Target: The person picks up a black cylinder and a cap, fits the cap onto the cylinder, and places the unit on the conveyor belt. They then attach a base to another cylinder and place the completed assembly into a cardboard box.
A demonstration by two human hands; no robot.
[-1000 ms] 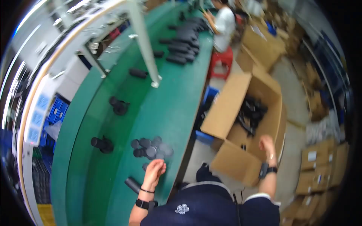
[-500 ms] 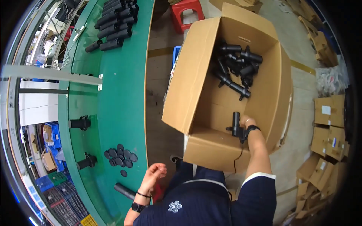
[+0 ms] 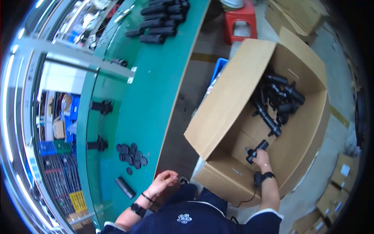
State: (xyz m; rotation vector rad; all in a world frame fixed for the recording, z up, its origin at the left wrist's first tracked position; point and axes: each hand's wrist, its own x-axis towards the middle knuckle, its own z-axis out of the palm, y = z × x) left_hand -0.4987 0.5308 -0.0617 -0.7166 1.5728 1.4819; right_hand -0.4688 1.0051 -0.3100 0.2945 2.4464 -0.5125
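Observation:
Inside the large cardboard box (image 3: 228,105), my right hand (image 3: 262,158) is closed on a black tube fitting (image 3: 261,146) with short lugs on its side. The fitting is tilted low in the near part of the box, partly hidden by my fingers. My left hand (image 3: 165,181) hovers by the edge of the green table (image 3: 152,101), fingers curled together with nothing visible in them. Left of it lies a plain black tube (image 3: 125,187). A cluster of flat black discs (image 3: 132,154) is spread a little farther off. More black tube fittings (image 3: 269,121) are heaped at the box's far end.
Two flanged black tubes (image 3: 102,107) stick out along the table's left side. Several black tubes (image 3: 161,21) are stacked at its far end. A metal bar (image 3: 113,68) crosses its left edge. A red stool (image 3: 240,23) and a blue crate (image 3: 219,69) stand beyond the box.
My view has swung, shifting the scene. My right hand, formerly beside the upright-looking fitting, now grips it, and the fitting has turned aslant. My left hand stays curled near the table edge.

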